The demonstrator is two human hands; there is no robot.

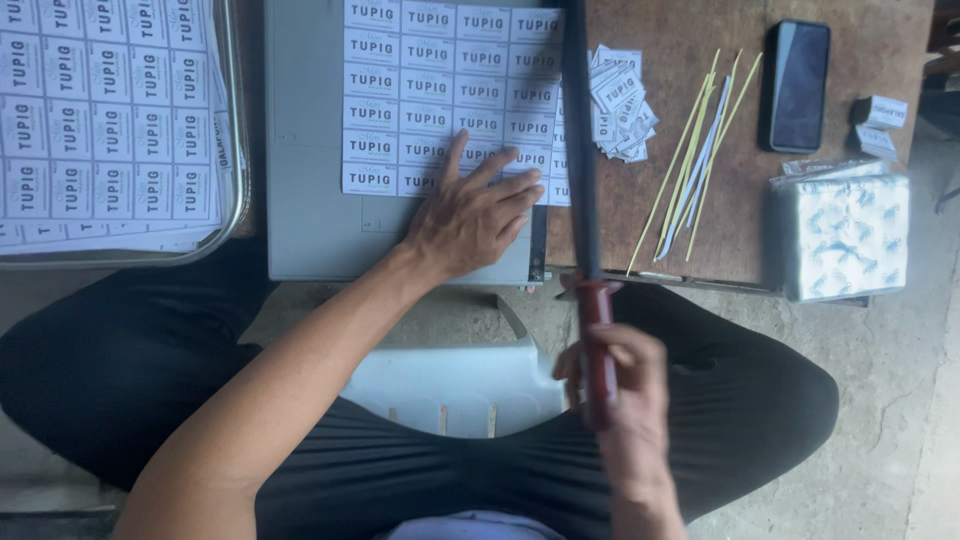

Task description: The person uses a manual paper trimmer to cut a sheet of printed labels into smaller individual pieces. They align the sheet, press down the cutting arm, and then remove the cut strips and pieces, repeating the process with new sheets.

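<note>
Left hand (470, 215) is laid flat with the fingers spread, pressing down on a printed label sheet (445, 95) that sits on the grey bed of a paper cutter (305, 150). Right hand (620, 400) is curled tight around the red handle (598, 350) of the cutter's long dark blade arm (578, 130), which looks raised a bit off the bed, though I can't tell how high from this angle. The bit that matters: the blade arm's long axis runs straight away from the person, along the right edge of the bed, and the sheet lies to its left with its right-hand column of labels poking under the blade line. The left fingertips sit just beside that line, pointing toward it, so that hand is way nearer the sheet, while the right one stays back by the lap at the handle end. On the far side of the blade there's a loose pile of cut labels (620, 95) on the brown table (700, 30), then some thin yellow and pale strips (695, 155), a dark phone (798, 85) lying face up, and a patterned white packet (845, 235) near the table's corner. Off to the left, a metal tray (236, 130) holds more uncut label sheets.
</note>
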